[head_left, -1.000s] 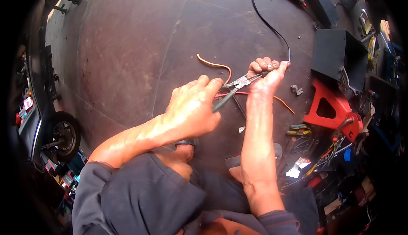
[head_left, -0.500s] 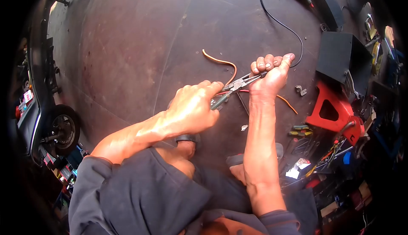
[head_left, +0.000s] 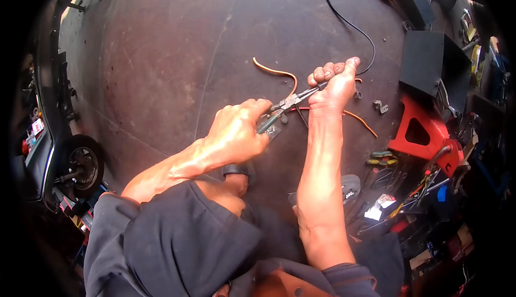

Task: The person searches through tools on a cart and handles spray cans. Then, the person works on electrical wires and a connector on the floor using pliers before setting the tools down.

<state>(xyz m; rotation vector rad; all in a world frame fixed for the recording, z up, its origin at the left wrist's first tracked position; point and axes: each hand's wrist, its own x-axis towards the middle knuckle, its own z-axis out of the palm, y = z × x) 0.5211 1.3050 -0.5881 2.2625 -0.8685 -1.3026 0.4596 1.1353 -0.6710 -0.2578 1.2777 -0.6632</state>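
Observation:
My left hand (head_left: 236, 130) is closed around the handles of a pair of pliers (head_left: 291, 101), whose long jaws point up and to the right. My right hand (head_left: 334, 88) is a fist around the end of a black cable (head_left: 352, 24), with the thumb pointing upward. The jaw tips meet a short dark piece at the fist; whether they grip it is too small to tell. Beyond the pliers, an orange wire (head_left: 277, 72) lies curved on the floor. Another orange wire (head_left: 361, 120) stretches out to the right of my right wrist.
A red metal bracket (head_left: 430, 149) and a black box-shaped part (head_left: 424, 60) stand at right. Near them lie a small metal clip (head_left: 380, 106), yellow-and-green-handled pliers (head_left: 381, 159) and several tools. A wheel (head_left: 81, 163) is at left, and a shoe (head_left: 350, 187) shows beside my right forearm.
Both hands, with the pliers and cable, appear slightly further left and higher in view. The jaws still meet the right fist. Floor objects have shifted a little as the view moved.

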